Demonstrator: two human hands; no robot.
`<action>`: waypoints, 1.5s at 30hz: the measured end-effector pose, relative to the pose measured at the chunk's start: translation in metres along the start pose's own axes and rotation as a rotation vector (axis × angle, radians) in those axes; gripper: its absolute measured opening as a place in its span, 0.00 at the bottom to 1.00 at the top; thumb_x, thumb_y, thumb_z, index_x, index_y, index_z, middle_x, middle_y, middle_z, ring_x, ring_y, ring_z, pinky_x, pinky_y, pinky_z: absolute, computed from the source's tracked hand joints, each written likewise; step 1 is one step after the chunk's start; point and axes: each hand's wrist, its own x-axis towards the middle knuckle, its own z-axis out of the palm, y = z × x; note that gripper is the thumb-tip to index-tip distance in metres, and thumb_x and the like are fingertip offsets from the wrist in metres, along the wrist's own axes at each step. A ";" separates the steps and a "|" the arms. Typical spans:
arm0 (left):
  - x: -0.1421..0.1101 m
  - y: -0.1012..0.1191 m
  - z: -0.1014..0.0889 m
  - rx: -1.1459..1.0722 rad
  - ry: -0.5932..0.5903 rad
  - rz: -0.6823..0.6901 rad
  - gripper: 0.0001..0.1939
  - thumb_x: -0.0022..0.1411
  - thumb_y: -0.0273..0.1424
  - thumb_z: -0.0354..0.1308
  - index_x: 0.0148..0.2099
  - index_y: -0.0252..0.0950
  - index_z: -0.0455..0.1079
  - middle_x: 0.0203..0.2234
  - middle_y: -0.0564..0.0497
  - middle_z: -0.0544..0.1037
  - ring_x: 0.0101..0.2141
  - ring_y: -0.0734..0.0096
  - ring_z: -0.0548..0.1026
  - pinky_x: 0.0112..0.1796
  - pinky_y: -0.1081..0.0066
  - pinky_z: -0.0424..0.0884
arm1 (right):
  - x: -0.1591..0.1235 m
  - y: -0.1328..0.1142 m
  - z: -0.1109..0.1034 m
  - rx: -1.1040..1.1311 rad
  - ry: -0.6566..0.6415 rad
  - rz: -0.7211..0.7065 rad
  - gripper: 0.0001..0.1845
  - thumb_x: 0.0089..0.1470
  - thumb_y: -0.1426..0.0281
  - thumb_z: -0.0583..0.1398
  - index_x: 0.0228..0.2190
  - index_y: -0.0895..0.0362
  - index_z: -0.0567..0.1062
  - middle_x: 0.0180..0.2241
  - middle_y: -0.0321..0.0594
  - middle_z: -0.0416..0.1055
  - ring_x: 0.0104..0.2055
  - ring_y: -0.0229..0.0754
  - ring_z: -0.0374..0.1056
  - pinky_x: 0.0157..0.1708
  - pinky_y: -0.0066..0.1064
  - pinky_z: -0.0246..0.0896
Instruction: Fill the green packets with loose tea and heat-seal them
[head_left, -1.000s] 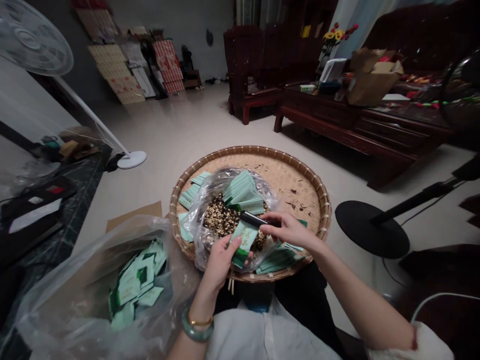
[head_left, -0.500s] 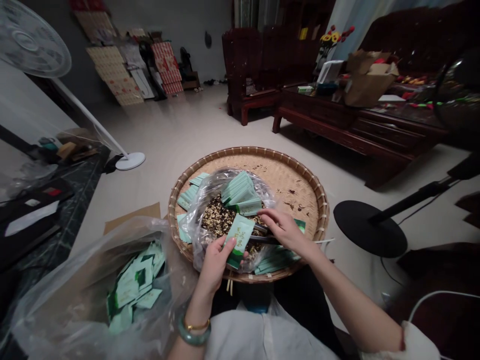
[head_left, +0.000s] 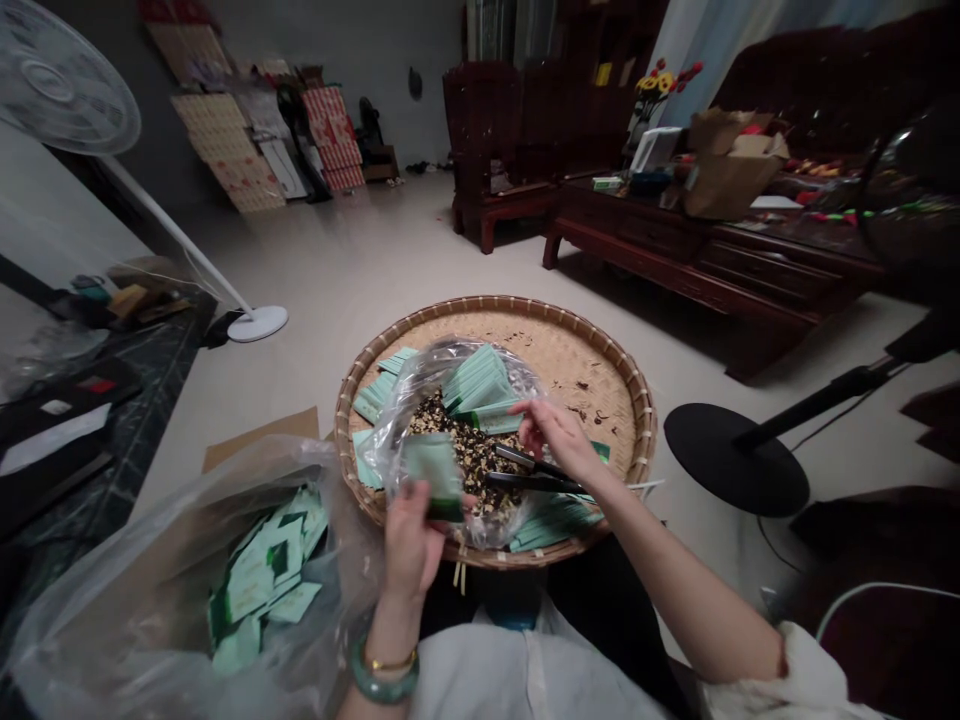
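Note:
My left hand (head_left: 409, 535) is closed on a light-green packet (head_left: 431, 460) with a dark green end, blurred by motion, at the left side of an open plastic bag (head_left: 394, 430). Inside the bag lies a dark and pale dry loose mix (head_left: 476, 465). A fanned stack of green packets (head_left: 476, 378) rests on the mix. My right hand (head_left: 559, 440) hovers at the stack's right edge, forefinger stretched out, other fingers loosely bent, with nothing visible in it. Beneath it lies a black two-armed hair straightener (head_left: 532, 482), jaws apart, its pale cord running right.
A round woven bamboo tray (head_left: 600, 350) bears the bag and more green packets (head_left: 555, 522). At left, a large clear plastic bag (head_left: 150, 570) holds several packets (head_left: 262, 570). A white fan (head_left: 259, 323) and a black stand base (head_left: 735, 458) flank the tray; a wooden table (head_left: 660, 230) stands behind.
The straightener was in my right hand at the packet's top; it now lies in the tray. My left hand has carried the packet left, and my right hand has moved up to the stack.

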 end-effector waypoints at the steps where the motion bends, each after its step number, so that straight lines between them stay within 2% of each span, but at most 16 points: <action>1: 0.000 0.005 -0.004 -0.127 0.045 0.143 0.19 0.44 0.49 0.65 0.38 0.46 0.73 0.31 0.58 0.80 0.23 0.73 0.76 0.23 0.76 0.71 | 0.004 0.003 -0.004 -0.064 0.038 -0.025 0.30 0.57 0.48 0.44 0.38 0.59 0.71 0.22 0.37 0.66 0.20 0.36 0.60 0.20 0.27 0.57; 2: 0.001 0.011 -0.008 -0.230 0.072 0.295 0.25 0.40 0.53 0.64 0.40 0.50 0.73 0.34 0.61 0.80 0.26 0.75 0.77 0.26 0.78 0.72 | 0.007 0.007 -0.008 -0.171 0.078 -0.068 0.27 0.58 0.50 0.46 0.38 0.58 0.72 0.24 0.38 0.68 0.22 0.37 0.62 0.23 0.28 0.59; 4: 0.001 0.019 -0.012 -0.312 0.060 0.423 0.33 0.39 0.59 0.60 0.49 0.57 0.68 0.45 0.61 0.77 0.38 0.71 0.77 0.34 0.76 0.74 | 0.013 0.016 -0.010 -0.461 0.134 -0.167 0.18 0.57 0.57 0.51 0.38 0.57 0.72 0.31 0.41 0.70 0.29 0.40 0.66 0.31 0.31 0.62; 5: 0.001 0.021 -0.012 -0.306 0.040 0.443 0.37 0.37 0.60 0.60 0.52 0.55 0.66 0.48 0.58 0.75 0.42 0.68 0.76 0.37 0.75 0.74 | 0.016 0.020 -0.009 -0.613 0.146 -0.207 0.14 0.56 0.61 0.54 0.39 0.57 0.72 0.35 0.43 0.70 0.34 0.42 0.66 0.35 0.33 0.62; 7: 0.000 0.020 -0.011 -0.254 0.003 0.414 0.41 0.37 0.58 0.61 0.55 0.52 0.64 0.50 0.54 0.73 0.45 0.65 0.74 0.40 0.73 0.73 | 0.020 0.029 -0.003 -0.855 0.145 -0.240 0.14 0.53 0.67 0.58 0.42 0.56 0.71 0.41 0.46 0.68 0.42 0.46 0.65 0.41 0.35 0.61; 9: -0.001 0.015 -0.008 -0.185 -0.023 0.352 0.38 0.40 0.52 0.65 0.54 0.49 0.65 0.48 0.50 0.75 0.45 0.63 0.74 0.40 0.71 0.73 | 0.022 0.034 0.003 -0.990 0.150 -0.225 0.16 0.51 0.69 0.59 0.44 0.55 0.70 0.42 0.47 0.67 0.45 0.49 0.63 0.41 0.36 0.60; 13: -0.001 0.005 -0.001 -0.040 -0.063 0.249 0.21 0.47 0.38 0.67 0.45 0.41 0.72 0.41 0.47 0.78 0.41 0.62 0.76 0.37 0.68 0.74 | 0.024 0.036 0.009 -1.079 0.223 -0.177 0.22 0.49 0.68 0.62 0.47 0.56 0.68 0.45 0.50 0.65 0.46 0.53 0.62 0.38 0.38 0.61; 19: 0.002 -0.002 0.007 0.177 -0.013 0.191 0.15 0.51 0.32 0.64 0.43 0.35 0.72 0.40 0.44 0.78 0.40 0.62 0.76 0.36 0.68 0.74 | 0.024 0.043 0.004 -0.995 0.258 -0.245 0.13 0.55 0.70 0.56 0.43 0.56 0.72 0.41 0.46 0.72 0.43 0.49 0.66 0.39 0.36 0.60; 25: 0.009 -0.011 0.003 0.421 0.023 0.318 0.14 0.55 0.34 0.60 0.43 0.34 0.72 0.42 0.43 0.77 0.44 0.61 0.74 0.39 0.67 0.75 | 0.020 0.052 -0.002 -0.846 0.327 -0.370 0.12 0.58 0.69 0.54 0.36 0.54 0.77 0.39 0.42 0.75 0.40 0.45 0.69 0.39 0.33 0.61; 29: 0.014 -0.018 -0.001 0.697 0.012 0.560 0.18 0.58 0.31 0.56 0.52 0.36 0.67 0.52 0.42 0.70 0.52 0.61 0.69 0.46 0.63 0.71 | 0.013 0.038 -0.008 -0.734 0.351 -0.570 0.09 0.57 0.70 0.55 0.33 0.55 0.76 0.36 0.43 0.75 0.40 0.44 0.68 0.40 0.35 0.62; 32: 0.016 -0.020 -0.001 0.988 -0.014 0.816 0.24 0.58 0.29 0.56 0.57 0.40 0.61 0.58 0.43 0.63 0.58 0.58 0.61 0.53 0.55 0.64 | -0.002 0.016 -0.011 -0.623 0.205 -0.771 0.08 0.57 0.74 0.56 0.35 0.56 0.75 0.33 0.41 0.75 0.37 0.42 0.67 0.39 0.34 0.64; 35: 0.017 -0.020 0.000 1.161 -0.097 0.929 0.20 0.59 0.27 0.55 0.55 0.40 0.65 0.53 0.45 0.70 0.59 0.57 0.59 0.56 0.50 0.59 | -0.018 -0.004 -0.007 -0.545 0.044 -0.903 0.10 0.56 0.77 0.56 0.38 0.56 0.73 0.35 0.41 0.75 0.39 0.41 0.66 0.40 0.34 0.64; 37: 0.018 -0.023 0.000 1.152 -0.152 0.899 0.15 0.61 0.26 0.52 0.49 0.40 0.71 0.46 0.47 0.76 0.54 0.60 0.66 0.52 0.54 0.65 | -0.025 -0.011 -0.001 -0.482 0.052 -0.920 0.13 0.55 0.78 0.56 0.42 0.55 0.72 0.36 0.41 0.74 0.39 0.41 0.66 0.40 0.34 0.65; 40: 0.016 -0.028 -0.001 1.069 -0.140 0.768 0.12 0.62 0.28 0.51 0.43 0.37 0.75 0.40 0.45 0.79 0.43 0.64 0.75 0.46 0.62 0.71 | -0.028 -0.013 0.011 -0.460 0.236 -0.840 0.17 0.55 0.78 0.57 0.47 0.56 0.71 0.36 0.43 0.74 0.39 0.42 0.67 0.39 0.35 0.66; 42: 0.012 -0.030 0.000 1.017 -0.108 0.675 0.12 0.61 0.31 0.53 0.42 0.35 0.76 0.37 0.46 0.80 0.37 0.65 0.77 0.42 0.66 0.73 | -0.028 -0.009 0.020 -0.488 0.350 -0.792 0.18 0.54 0.77 0.58 0.48 0.56 0.71 0.37 0.44 0.74 0.39 0.44 0.67 0.40 0.37 0.65; 45: 0.005 -0.029 0.006 0.947 -0.061 0.527 0.13 0.60 0.34 0.55 0.40 0.34 0.77 0.29 0.49 0.81 0.29 0.67 0.77 0.33 0.71 0.73 | -0.029 -0.003 0.029 -0.503 0.412 -0.791 0.20 0.54 0.78 0.58 0.48 0.56 0.71 0.40 0.45 0.75 0.41 0.45 0.67 0.42 0.40 0.65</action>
